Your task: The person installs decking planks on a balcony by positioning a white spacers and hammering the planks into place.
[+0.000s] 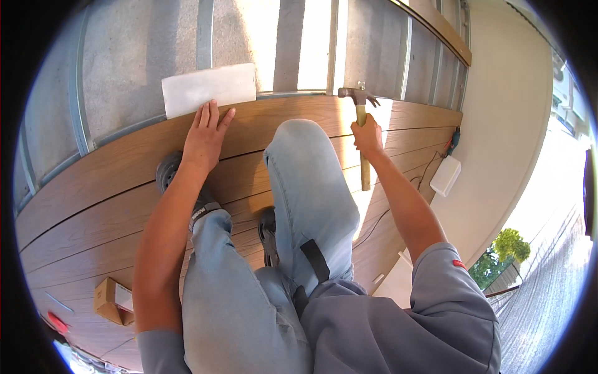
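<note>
My right hand [369,137] is wrapped round the handle of a claw hammer [361,115], high up near its dark metal head. The head is over the far edge of the wood-look decking [280,111], and the handle's end points back toward me. My left hand [207,138] lies flat with its fingers stretched out. Its fingertips touch the near edge of a white rectangular block or panel [208,89], which lies along the outermost deck board. Whether any fastener is under the hammer head I cannot make out.
Beyond the boards runs a metal joist frame [204,37] over concrete. A low pale wall [498,106] stands at the right. A white box [445,176] and a thin cable [377,223] are by it. An opened cardboard box [111,301] sits at the lower left.
</note>
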Demonstrator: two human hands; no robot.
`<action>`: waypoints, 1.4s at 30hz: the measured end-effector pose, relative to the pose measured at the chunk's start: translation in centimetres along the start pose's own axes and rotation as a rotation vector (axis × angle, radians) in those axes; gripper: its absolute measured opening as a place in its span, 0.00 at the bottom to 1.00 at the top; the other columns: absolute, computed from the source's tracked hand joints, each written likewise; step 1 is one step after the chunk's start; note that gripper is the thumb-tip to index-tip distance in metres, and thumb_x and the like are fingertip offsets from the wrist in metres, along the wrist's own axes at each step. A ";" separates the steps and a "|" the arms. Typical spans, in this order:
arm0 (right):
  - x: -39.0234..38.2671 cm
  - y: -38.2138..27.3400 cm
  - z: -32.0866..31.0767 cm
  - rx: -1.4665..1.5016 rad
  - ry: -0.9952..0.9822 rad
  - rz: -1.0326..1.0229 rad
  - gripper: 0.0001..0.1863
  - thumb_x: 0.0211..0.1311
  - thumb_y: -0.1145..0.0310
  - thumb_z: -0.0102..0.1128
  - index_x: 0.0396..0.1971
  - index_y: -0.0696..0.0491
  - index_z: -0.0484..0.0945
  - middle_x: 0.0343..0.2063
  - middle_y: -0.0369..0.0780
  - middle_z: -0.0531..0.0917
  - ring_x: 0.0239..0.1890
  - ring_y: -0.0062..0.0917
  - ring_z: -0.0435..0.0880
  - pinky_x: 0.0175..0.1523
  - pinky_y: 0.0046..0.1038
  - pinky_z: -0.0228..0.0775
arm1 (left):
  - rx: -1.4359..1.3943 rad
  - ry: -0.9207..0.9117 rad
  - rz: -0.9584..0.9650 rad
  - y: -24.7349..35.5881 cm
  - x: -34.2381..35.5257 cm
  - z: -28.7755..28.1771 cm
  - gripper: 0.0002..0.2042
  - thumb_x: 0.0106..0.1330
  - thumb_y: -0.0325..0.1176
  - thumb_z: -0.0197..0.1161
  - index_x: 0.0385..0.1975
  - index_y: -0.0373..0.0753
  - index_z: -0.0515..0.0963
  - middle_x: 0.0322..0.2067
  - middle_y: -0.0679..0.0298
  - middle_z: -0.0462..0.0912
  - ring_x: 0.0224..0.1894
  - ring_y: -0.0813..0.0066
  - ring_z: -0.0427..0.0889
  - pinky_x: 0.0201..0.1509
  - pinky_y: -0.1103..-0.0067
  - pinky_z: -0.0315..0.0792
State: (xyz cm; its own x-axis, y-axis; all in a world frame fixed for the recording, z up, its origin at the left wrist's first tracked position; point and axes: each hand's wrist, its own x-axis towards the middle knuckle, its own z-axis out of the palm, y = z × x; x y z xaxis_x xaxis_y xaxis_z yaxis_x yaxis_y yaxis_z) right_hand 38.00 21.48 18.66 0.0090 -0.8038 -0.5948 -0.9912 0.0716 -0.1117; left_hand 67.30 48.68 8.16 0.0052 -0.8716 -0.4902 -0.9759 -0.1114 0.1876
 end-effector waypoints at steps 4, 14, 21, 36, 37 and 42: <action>-4.0 10.5 5.3 0.177 -0.013 0.128 0.15 0.67 0.64 0.60 0.35 0.61 0.70 0.23 0.46 0.81 0.17 0.29 0.82 0.20 0.33 0.77 | 0.059 -0.092 -0.026 0.8 0.4 -1.7 0.47 0.63 0.41 0.70 0.80 0.48 0.49 0.76 0.43 0.51 0.78 0.48 0.53 0.84 0.63 0.45; -9.7 20.3 14.2 0.377 -0.056 0.246 0.20 0.69 0.57 0.62 0.34 0.61 0.71 0.24 0.54 0.83 0.21 0.43 0.85 0.27 0.41 0.78 | -0.003 -0.018 -0.043 0.7 0.5 -0.8 0.66 0.35 0.39 0.86 0.80 0.48 0.50 0.75 0.41 0.53 0.77 0.44 0.56 0.81 0.63 0.56; -10.4 26.1 18.5 0.270 0.192 0.017 0.23 0.69 0.49 0.62 0.40 0.58 0.75 0.30 0.58 0.84 0.36 0.57 0.84 0.41 0.52 0.74 | 0.055 -0.050 -0.013 1.3 0.6 -0.4 0.68 0.36 0.39 0.87 0.81 0.48 0.46 0.76 0.39 0.49 0.76 0.40 0.54 0.78 0.60 0.58; -11.7 26.8 20.6 0.398 0.449 -0.006 0.20 0.67 0.53 0.64 0.32 0.54 0.70 0.21 0.48 0.83 0.28 0.47 0.85 0.33 0.46 0.75 | 0.022 -0.042 0.072 -1.0 2.5 -1.4 0.34 0.69 0.39 0.67 0.75 0.48 0.65 0.67 0.37 0.65 0.70 0.41 0.65 0.75 0.61 0.60; -11.8 27.1 20.7 0.400 0.443 0.003 0.20 0.66 0.53 0.64 0.32 0.54 0.70 0.21 0.48 0.82 0.28 0.47 0.85 0.33 0.45 0.75 | 0.020 -0.040 0.068 -0.6 2.6 -1.3 0.34 0.69 0.39 0.67 0.75 0.48 0.65 0.67 0.37 0.65 0.70 0.41 0.65 0.75 0.61 0.60; -11.4 25.9 21.0 0.357 0.456 -0.038 0.20 0.67 0.51 0.64 0.33 0.54 0.71 0.22 0.49 0.83 0.28 0.48 0.85 0.34 0.46 0.75 | -0.007 0.063 0.045 -3.0 1.2 -0.2 0.30 0.70 0.37 0.66 0.73 0.48 0.69 0.63 0.41 0.70 0.66 0.46 0.70 0.71 0.63 0.65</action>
State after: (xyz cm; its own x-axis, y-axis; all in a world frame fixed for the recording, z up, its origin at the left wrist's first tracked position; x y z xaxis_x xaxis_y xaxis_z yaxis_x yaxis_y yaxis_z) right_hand 15.02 44.92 5.82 -0.0924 -0.9773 -0.1906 -0.8843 0.1685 -0.4354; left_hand 70.28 47.88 7.14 -0.0248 -0.9040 -0.4268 -0.9740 -0.0743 0.2140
